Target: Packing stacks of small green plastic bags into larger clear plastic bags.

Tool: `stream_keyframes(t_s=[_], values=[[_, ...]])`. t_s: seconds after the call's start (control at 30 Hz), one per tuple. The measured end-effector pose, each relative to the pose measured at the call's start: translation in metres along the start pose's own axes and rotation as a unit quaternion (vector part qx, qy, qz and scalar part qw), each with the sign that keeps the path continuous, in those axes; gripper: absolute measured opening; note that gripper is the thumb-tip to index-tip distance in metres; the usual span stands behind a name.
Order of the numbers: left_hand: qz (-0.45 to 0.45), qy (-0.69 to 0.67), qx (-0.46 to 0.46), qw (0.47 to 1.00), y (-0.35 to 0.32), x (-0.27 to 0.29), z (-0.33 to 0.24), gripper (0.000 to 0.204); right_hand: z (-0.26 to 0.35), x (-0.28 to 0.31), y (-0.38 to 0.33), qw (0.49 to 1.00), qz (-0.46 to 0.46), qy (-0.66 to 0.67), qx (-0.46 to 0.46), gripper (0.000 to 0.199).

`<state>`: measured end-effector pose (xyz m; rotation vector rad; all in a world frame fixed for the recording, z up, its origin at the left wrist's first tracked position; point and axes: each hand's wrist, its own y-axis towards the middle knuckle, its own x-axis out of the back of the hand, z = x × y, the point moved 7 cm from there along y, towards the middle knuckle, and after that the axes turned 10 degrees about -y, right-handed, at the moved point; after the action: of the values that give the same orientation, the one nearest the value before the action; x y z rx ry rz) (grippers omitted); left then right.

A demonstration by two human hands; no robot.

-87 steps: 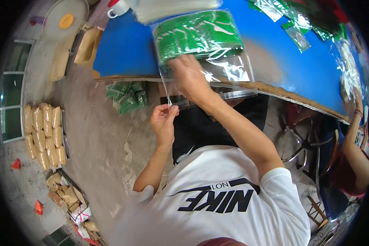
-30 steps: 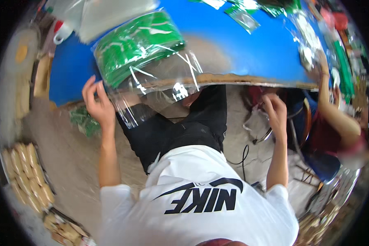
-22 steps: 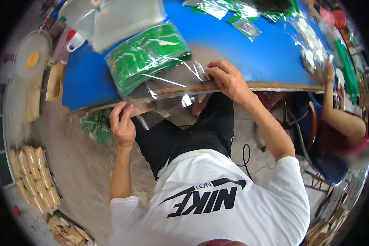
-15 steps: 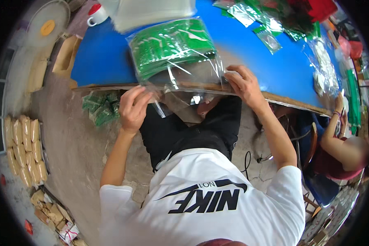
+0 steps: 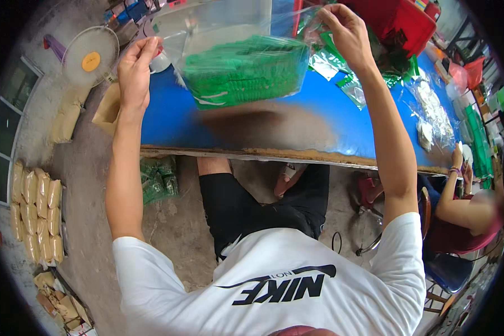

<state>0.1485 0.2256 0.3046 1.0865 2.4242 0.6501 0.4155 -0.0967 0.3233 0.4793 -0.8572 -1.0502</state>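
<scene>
A clear plastic bag [image 5: 288,42] hangs above the blue table, filled with a row of green packets [image 5: 243,70] standing side by side. Its open top is stretched between my raised hands. My left hand [image 5: 135,70] pinches one top corner at the far left, in front of a white and red mug [image 5: 160,61]. The opposite corner is pinched in my right hand [image 5: 344,33]. Both arms reach well forward, and the packets settle in the bag's lower part.
The blue table [image 5: 353,134] has a worn brown patch near its front edge. Green packets [image 5: 353,89] and white pieces in clear plastic [image 5: 431,109] lie to the right, near a red bin [image 5: 411,25]. A seated co-worker [image 5: 465,213] is at far right.
Both hands have risen and moved forward and apart, lifting the bag's open end. The bag has tipped from lying toward me to upright, its packets now at the lower end.
</scene>
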Motion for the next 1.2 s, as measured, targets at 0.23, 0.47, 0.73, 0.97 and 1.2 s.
stream_keyframes(t_s=[0.23,0.47,0.73,0.97,1.2], values=[[0.031,0.019,0.088,0.995,-0.047,0.0,0.058,0.02,-0.025,-0.009,-0.056,0.994,0.096,0.015,-0.041,0.023],[0.051,0.027,0.145,0.988,-0.053,-0.003,0.062,0.02,-0.032,-0.014,-0.074,0.979,0.183,0.043,-0.084,0.018],[-0.082,0.056,-0.011,0.995,-0.033,-0.032,0.075,0.025,-0.032,-0.059,-0.053,0.972,-0.086,0.096,-0.195,0.025],[-0.188,0.038,-0.1,0.976,-0.143,-0.037,0.07,0.025,-0.036,-0.065,-0.161,0.944,-0.172,0.175,-0.221,0.027],[-0.212,0.059,-0.036,0.975,-0.23,-0.007,0.092,0.023,-0.035,-0.069,-0.272,0.919,-0.135,0.166,-0.331,0.033]])
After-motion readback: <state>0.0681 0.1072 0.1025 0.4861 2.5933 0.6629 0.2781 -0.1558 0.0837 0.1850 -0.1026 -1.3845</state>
